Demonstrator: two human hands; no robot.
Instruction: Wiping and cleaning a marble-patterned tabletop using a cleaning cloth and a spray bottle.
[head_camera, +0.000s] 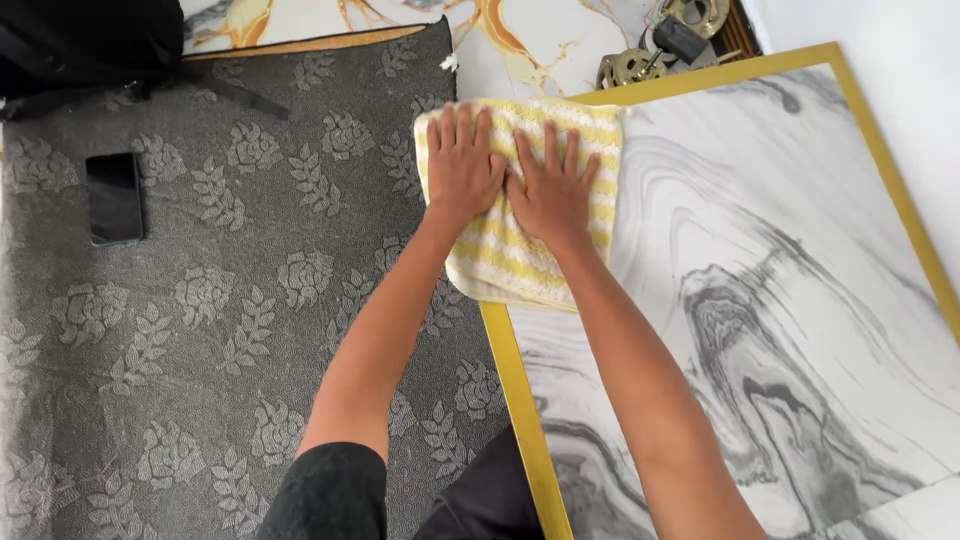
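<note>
Towel: one yellow-and-white striped terry towel (520, 200), folded into a rough rectangle, lying across the upper left corner of the marble slab, its left part hanging over the gold edge onto the grey mat.
Hands: two, both laid flat on the towel, side by side and touching at the thumbs.
Left hand: left hand (462, 165) is spread fully open, palm down, fingers straight and slightly fanned toward the towel's far edge; it grips nothing, only presses on the cloth.
Right hand: right hand (552, 195) is likewise fully open and palm down, fingers spread, resting on the middle of the towel; nothing is held in it.
Slab: one white-and-grey veined marble-pattern slab with a gold border (800, 300), filling the right side of the view, bare apart from the towel.
Mat: one dark grey mat with a raised rose-and-leaf pattern (220, 330), covering the left side of the floor.
Phone: one black rectangular phone (114, 197), screen dark, lying flat on the mat, well apart from the hands.
Metal parts: two brass-coloured round metal parts (660, 40) with wires, on the white-and-orange veined floor just beyond the slab's top edge.
Containers: I cannot tell of any in view.
</note>
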